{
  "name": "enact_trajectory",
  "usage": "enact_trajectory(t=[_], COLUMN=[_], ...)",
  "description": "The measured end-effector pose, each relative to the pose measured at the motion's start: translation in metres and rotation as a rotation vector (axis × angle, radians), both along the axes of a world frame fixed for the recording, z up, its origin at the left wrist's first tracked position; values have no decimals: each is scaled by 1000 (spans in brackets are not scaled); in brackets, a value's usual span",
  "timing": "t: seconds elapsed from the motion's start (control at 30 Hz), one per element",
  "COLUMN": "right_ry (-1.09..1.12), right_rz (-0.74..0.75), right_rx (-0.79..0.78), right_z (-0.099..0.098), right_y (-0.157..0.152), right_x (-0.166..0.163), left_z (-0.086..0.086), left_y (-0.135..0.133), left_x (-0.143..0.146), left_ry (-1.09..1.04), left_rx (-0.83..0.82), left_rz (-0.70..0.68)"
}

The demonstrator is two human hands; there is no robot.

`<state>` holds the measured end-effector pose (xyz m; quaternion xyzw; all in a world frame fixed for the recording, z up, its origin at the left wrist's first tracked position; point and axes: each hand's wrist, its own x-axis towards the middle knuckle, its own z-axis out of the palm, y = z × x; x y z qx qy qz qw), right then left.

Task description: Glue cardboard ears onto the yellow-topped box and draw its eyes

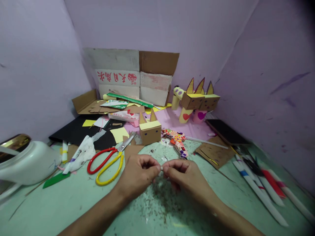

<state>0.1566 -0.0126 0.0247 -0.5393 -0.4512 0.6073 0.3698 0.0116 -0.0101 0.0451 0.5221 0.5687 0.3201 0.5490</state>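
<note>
Over the near middle of the green tabletop, my left hand [140, 171] and my right hand [185, 173] meet at the fingertips. Both are closed in a pinch around a tiny pale bit, mostly hidden and too small to name. Just beyond them stands a small cardboard box head [150, 135] with two pointed ears, a yellow top and dots for eyes. A flower-patterned glue gun [177, 140] lies to its right, with a white glue stick [206, 142] at its back end. Scissors [115, 158] with one red and one yellow handle lie open beside my left hand.
A large cardboard box [120, 78] stands at the back, with scraps in front. Cardboard animal figures [199, 101] stand at the back right. White markers [261, 193] lie at right, near a cardboard piece [216, 151]. A pale pot [36, 164] stands at left.
</note>
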Motion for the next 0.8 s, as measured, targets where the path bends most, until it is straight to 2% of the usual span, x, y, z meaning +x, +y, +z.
enact_trajectory(t=[0.27, 0.6, 0.8], right_ry=[-6, 34, 8], right_rz=[27, 45, 27], right_rx=[9, 81, 83], right_z=[-3, -19, -26], right_y=[2, 5, 6], right_x=[2, 3, 3], left_z=[-5, -10, -35], left_y=[1, 2, 1], left_x=[1, 4, 4], left_ry=[-28, -46, -99], left_rx=[-1, -20, -8], left_rz=[-8, -13, 22])
